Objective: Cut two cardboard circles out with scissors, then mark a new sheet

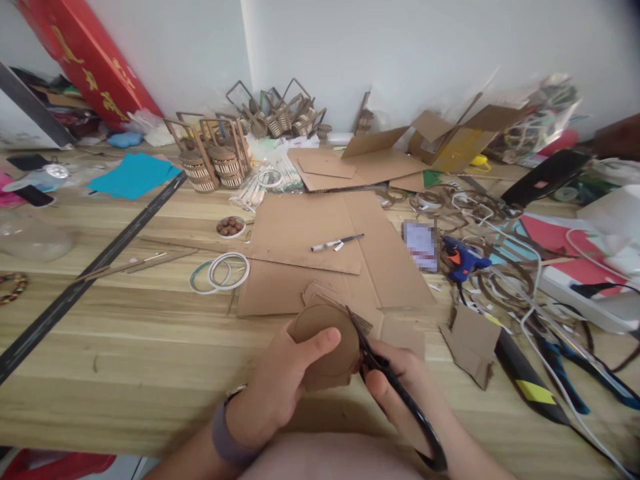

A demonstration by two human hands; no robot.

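My left hand (285, 363), with a band on its wrist, grips a piece of cardboard (325, 333) with a rounded outline, the thumb pressed flat on top. In my right hand (400, 387) is a pair of black-handled scissors (407, 403). Their blades lie along the right edge of the cardboard piece; how far apart the blades are I cannot tell. Just beyond my hands rest large cardboard sheets (310, 220), with a pen (337, 243) lying on them. A cardboard scrap (475, 337) lies to the right of my right hand.
Tape rings (229, 271) and a small dish of brown balls (231, 227) lie left of the sheets. Small woven baskets (230, 163) stand at the back. On the right are a blue glue gun (465, 259), pliers (560, 373), cables and a black-yellow tool (530, 383).
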